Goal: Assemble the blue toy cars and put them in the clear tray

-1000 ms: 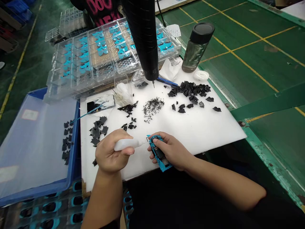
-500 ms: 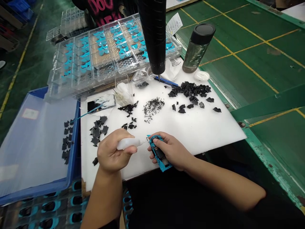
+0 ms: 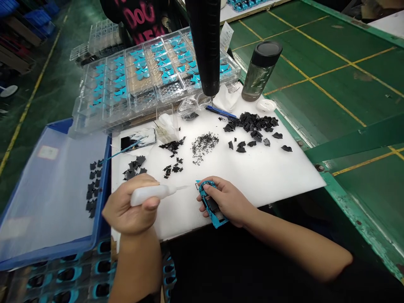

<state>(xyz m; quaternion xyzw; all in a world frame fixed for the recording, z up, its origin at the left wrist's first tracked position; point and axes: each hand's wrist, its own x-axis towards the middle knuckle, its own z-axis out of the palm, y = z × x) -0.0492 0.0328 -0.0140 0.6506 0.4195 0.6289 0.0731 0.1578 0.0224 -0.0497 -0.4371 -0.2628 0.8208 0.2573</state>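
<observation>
My left hand (image 3: 131, 208) is closed around a whitish squeeze bottle (image 3: 150, 194) with a long thin nozzle. The nozzle points right, its tip a little short of a blue toy car body (image 3: 217, 218) with black parts inside. My right hand (image 3: 232, 200) grips that car body, thumb on top and fingers beneath, above the front of the white board (image 3: 252, 176). Small black screws (image 3: 204, 145) lie spread on the board beyond my hands. Flat black parts (image 3: 134, 166) lie behind my left hand, and small black pieces (image 3: 172, 168) are to the right of them.
An electric screwdriver (image 3: 208, 54) hangs over the board's back. Behind it stand clear compartment trays (image 3: 126, 101) with blue parts. A bottle (image 3: 261, 69) and a heap of black parts (image 3: 255, 122) are at the right; a blue bin (image 3: 59, 248) is at the left. Another person stands behind the trays.
My left hand has drawn the squeeze bottle leftward, so its nozzle is farther from the car body. My right hand keeps its hold almost unmoved. The view has shifted slightly.
</observation>
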